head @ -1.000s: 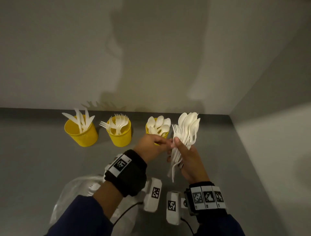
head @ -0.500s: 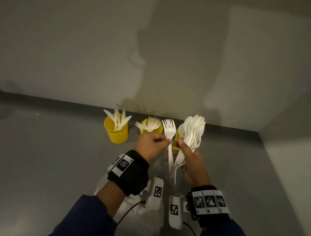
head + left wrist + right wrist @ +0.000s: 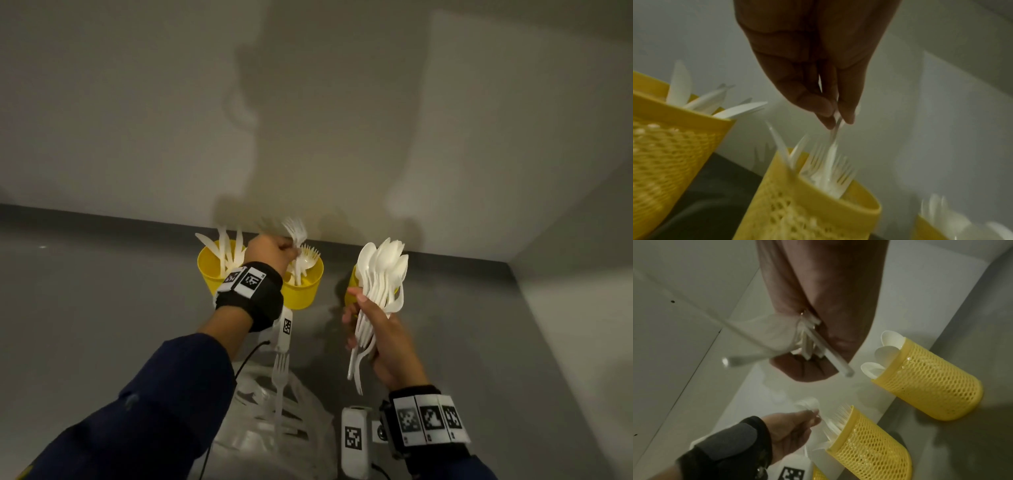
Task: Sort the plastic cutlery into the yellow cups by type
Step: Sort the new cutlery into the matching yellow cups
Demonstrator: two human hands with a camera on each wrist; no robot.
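Three yellow mesh cups stand in a row by the back wall. The left cup (image 3: 208, 274) holds knives, the middle cup (image 3: 306, 291) forks, and the right cup (image 3: 352, 286) spoons. The right cup is mostly hidden in the head view but plain in the right wrist view (image 3: 931, 386). My left hand (image 3: 291, 251) pinches one white fork (image 3: 295, 230) by its handle just above the fork cup (image 3: 818, 211), tines up. My right hand (image 3: 368, 322) grips a bundle of white spoons (image 3: 382, 270) upright in front of the right cup.
A clear plastic bag (image 3: 301, 431) with more cutlery lies near me on the grey table, with a loose fork (image 3: 281, 380) on it. White marker boxes (image 3: 354, 442) hang by my wrists. Walls close the back and right sides.
My left hand drew one fork out of the bundle and carried it left and forward to just above the fork cup. My right hand still holds the spoons. The head view has shifted.
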